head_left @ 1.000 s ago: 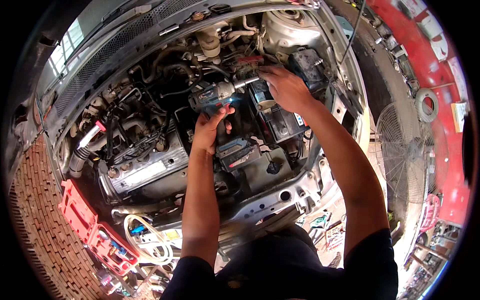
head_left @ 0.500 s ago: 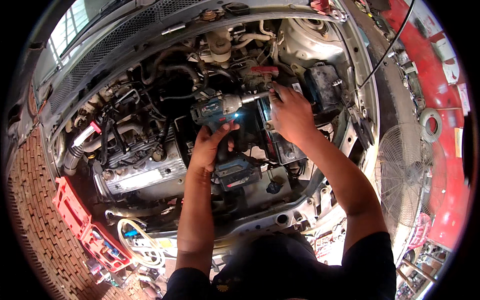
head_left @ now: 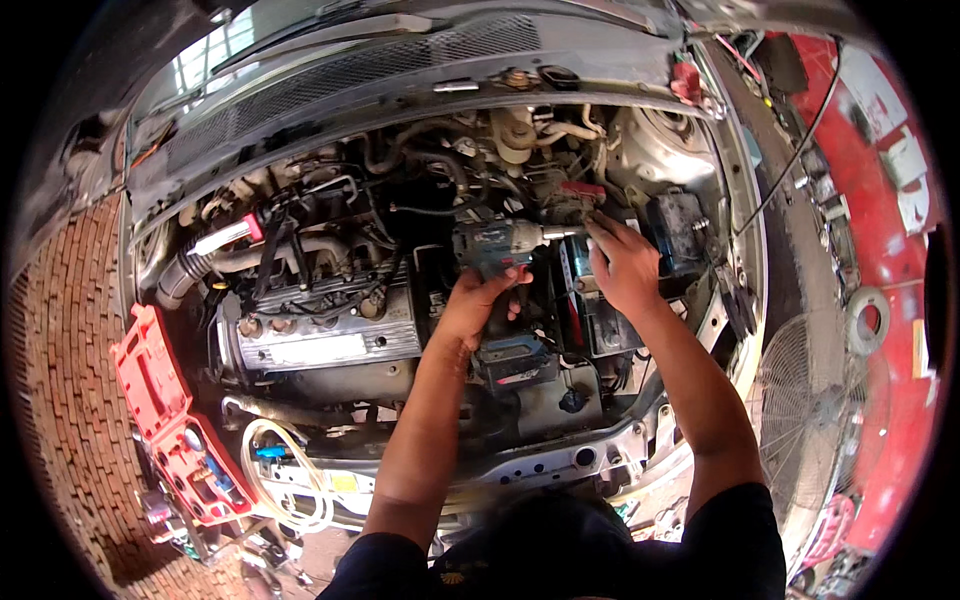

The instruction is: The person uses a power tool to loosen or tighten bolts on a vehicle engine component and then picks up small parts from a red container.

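My left hand (head_left: 478, 305) is wrapped round the handle of a blue and black cordless impact wrench (head_left: 482, 246). The wrench lies level over the engine bay, its nose to the right, with its battery pack (head_left: 515, 362) below my hand. A silver socket (head_left: 558, 232) sticks out of the nose. At the socket's far end are the closed fingers of my right hand (head_left: 628, 268), which partly hide the tip. Just below that hand is a car battery (head_left: 612, 328). The engine's silver valve cover (head_left: 330, 342) lies left of my left hand.
Beyond the wrench run dark hoses and a pale reservoir (head_left: 513, 140). A white and red work light (head_left: 225, 237) lies at the left of the engine. An open red tool case (head_left: 165, 370) and a coiled pale hose (head_left: 300, 490) sit front left. A fan (head_left: 815, 410) stands right.
The whole view has shifted, so the engine bay appears lower and farther right. The bright light on the wrench no longer shows. Both hands stay at the wrench and its socket.
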`<state>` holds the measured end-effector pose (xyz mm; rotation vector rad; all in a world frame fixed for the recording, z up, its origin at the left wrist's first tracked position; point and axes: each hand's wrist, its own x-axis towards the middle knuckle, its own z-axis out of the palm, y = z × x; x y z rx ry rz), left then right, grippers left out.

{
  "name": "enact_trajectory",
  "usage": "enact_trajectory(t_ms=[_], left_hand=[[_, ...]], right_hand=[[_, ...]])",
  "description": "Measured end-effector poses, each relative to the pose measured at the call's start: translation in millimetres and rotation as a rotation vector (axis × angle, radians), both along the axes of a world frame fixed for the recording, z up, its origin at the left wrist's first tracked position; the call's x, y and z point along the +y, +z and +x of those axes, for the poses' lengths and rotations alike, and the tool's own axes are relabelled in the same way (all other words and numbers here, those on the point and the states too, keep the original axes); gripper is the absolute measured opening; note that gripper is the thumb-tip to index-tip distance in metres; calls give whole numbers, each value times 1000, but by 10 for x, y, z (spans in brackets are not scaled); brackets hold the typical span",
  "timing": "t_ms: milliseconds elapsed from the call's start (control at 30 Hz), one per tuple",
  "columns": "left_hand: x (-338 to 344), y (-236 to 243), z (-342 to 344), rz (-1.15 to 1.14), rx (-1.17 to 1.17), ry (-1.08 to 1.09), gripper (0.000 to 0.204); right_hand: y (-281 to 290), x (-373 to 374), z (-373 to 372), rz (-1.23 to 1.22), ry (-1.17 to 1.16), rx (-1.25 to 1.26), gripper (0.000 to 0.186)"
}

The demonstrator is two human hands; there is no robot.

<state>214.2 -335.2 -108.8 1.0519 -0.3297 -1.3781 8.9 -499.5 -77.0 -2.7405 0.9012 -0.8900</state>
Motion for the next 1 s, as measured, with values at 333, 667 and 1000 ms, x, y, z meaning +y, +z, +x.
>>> enact_trajectory(t_ms=[333, 667, 1000], left_hand=[[2, -116, 22, -66, 87, 6, 31], [-62, -162, 11, -45, 102, -14, 29], [41, -254, 5, -68, 106, 24, 34]], right_hand=[[-95, 62, 41, -114, 21, -41, 30], [-89, 29, 45, -205, -38, 43, 26], [-142, 102, 78, -275, 30, 108, 32]])
